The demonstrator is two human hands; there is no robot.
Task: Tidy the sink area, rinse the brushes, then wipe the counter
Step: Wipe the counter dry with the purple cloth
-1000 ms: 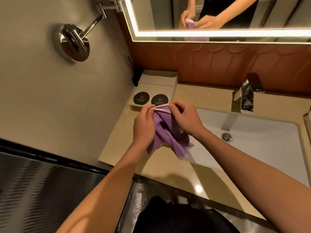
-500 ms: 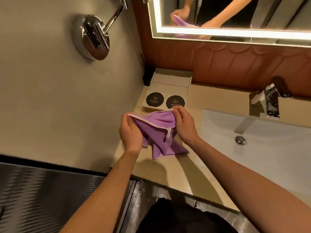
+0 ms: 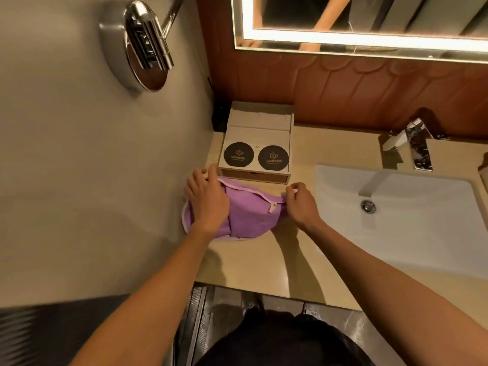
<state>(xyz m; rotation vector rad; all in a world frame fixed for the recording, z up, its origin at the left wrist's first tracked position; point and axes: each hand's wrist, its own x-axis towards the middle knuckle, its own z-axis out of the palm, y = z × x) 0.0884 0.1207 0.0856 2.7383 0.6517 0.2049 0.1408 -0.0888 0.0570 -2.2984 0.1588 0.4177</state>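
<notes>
1. Step, as I judged it: you were at the counter-wiping part, spreading the purple cloth (image 3: 248, 215) out before the first stroke. No brushes were visible in the frame.
2. The cloth lay on the counter (image 3: 264, 265) at centre-left of the frame, just below the box (image 3: 257, 143) with two black discs and well left of the sink (image 3: 422, 220) and the tap (image 3: 414, 143).
3. Your left hand (image 3: 207, 204) rested palm-down on the cloth's left part, with the fingers fairly straight and reaching toward its upper-left edge. It looked like pressing, not clutching.
4. Your right hand (image 3: 301, 204) had its fingers curled and pinched the cloth's right corner at the white hem, pulling it taut toward the sink side.
5. Next move probably called for letting go of that corner, flattening a palm on the cloth and sweeping along the counter while keeping clear of the box.
6. Both forearms came up from the bottom of the frame and angled inward.
</notes>
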